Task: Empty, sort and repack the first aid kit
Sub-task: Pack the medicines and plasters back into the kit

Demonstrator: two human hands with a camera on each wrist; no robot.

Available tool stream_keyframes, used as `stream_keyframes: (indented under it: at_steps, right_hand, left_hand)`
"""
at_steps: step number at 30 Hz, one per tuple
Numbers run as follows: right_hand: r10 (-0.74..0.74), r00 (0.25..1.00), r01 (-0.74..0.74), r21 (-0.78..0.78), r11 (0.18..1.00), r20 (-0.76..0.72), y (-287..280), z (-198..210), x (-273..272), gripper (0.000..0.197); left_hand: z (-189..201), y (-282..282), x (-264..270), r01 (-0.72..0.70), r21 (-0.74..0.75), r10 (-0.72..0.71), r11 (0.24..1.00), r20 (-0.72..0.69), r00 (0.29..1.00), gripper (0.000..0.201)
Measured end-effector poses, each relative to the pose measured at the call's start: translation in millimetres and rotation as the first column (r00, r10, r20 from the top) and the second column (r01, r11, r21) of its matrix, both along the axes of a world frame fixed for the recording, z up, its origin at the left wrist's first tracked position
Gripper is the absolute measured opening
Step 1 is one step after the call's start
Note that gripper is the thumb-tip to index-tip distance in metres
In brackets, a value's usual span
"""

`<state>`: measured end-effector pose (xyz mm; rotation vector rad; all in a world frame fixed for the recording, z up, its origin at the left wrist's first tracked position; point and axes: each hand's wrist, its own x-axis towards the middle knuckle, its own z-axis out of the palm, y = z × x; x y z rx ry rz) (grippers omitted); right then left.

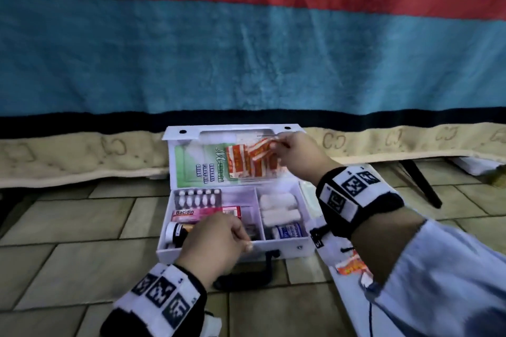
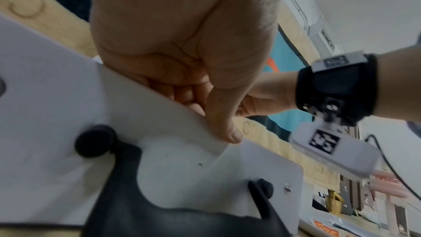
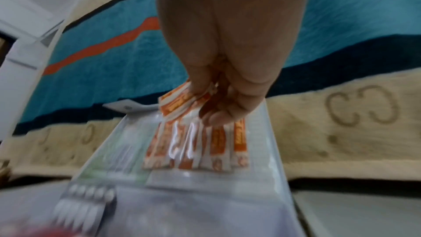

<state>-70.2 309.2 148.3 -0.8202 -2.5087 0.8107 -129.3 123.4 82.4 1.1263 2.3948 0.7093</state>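
A white first aid kit (image 1: pixel 284 250) lies open on the tiled floor with its lid (image 1: pixel 175 134) upright against the bed. My right hand (image 1: pixel 294 157) pinches a bunch of orange-and-white plaster strips (image 1: pixel 253 157) at the lid's clear pocket; the right wrist view shows the plaster strips (image 3: pixel 182 104) between thumb and fingers, more lying flat below. My left hand (image 1: pixel 219 241) grips the kit's front wall (image 2: pixel 159 107), thumb outside, fingers curled inside. Inside lie a blister pack (image 1: pixel 197 197), a pink Bacidin box (image 1: pixel 202 213), a dark bottle (image 1: pixel 176 232), white gauze rolls (image 1: pixel 278 209) and a white jar (image 1: pixel 289 230).
A black carry handle (image 1: pixel 246 273) sticks out from the kit's front. A white sheet (image 1: pixel 347 290) with an orange strip (image 1: pixel 351 267) lies on the floor under my right forearm. A bed with a blue and red blanket (image 1: pixel 246 49) stands right behind the kit.
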Motion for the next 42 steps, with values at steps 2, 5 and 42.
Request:
stream_keyframes:
  at_steps: [2, 5, 42]
  right_hand:
    - [-0.065, 0.988, 0.071, 0.041, 0.997, -0.138, 5.7, 13.1, -12.1, 0.026]
    - [-0.089, 0.988, 0.114, 0.201, 0.973, -0.130, 9.8, 25.7, -24.3, 0.019]
    - [0.023, 0.952, -0.128, 0.328, 0.936, 0.305, -8.7, 8.4, -51.3, 0.024]
  left_hand:
    - [-0.7, -0.5, -0.2, -0.005, 0.010, 0.005, 1.000, 0.012, 1.000, 0.029]
    - [-1.6, -0.6, -0.9, -0.014, 0.014, 0.014, 1.000, 0.000, 1.000, 0.031]
    - [-0.2, -0.5, -1.8, -0.020, -0.021, 0.021, 1.000, 0.016, 1.000, 0.023]
